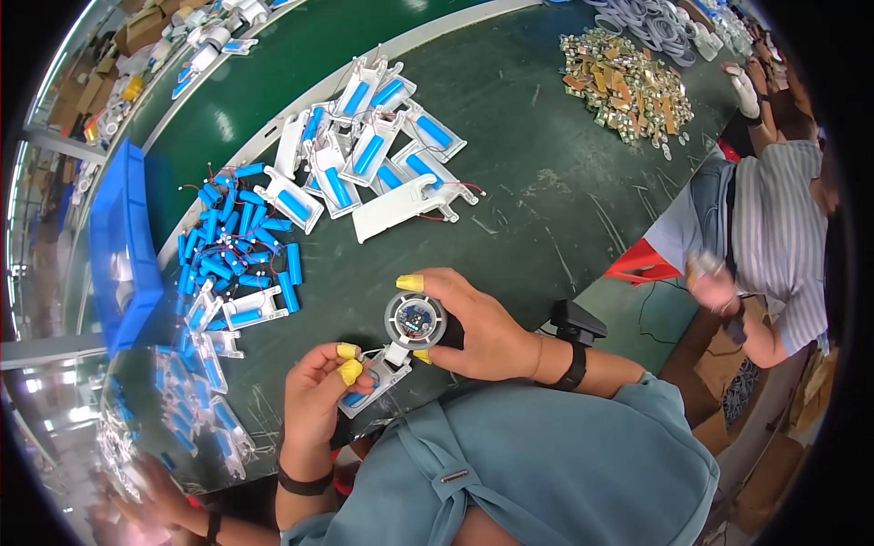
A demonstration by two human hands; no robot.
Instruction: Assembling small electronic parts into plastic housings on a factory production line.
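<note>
My right hand (482, 332), with yellow tape or covers on its fingertips, grips a round grey head (391, 318) from its right side. A small circuit board (415, 319) shows inside that ring. Below it, joined by a narrow neck, is an open white housing (375, 398) with a blue battery cell partly visible. My left hand (314, 391), also with yellow-covered fingertips, is closed in a pinch over the housing near the neck. What sits between its fingertips is too small to make out, though a thin wire shows beside them.
White housings with blue cells (369, 150) lie piled ahead. Loose blue battery cells (223, 241) are heaped left, near a blue bin (127, 246). Small circuit boards (628, 86) and grey rings (646, 23) lie far right. A co-worker (774, 218) sits right; another person's hand (150, 496) is lower left.
</note>
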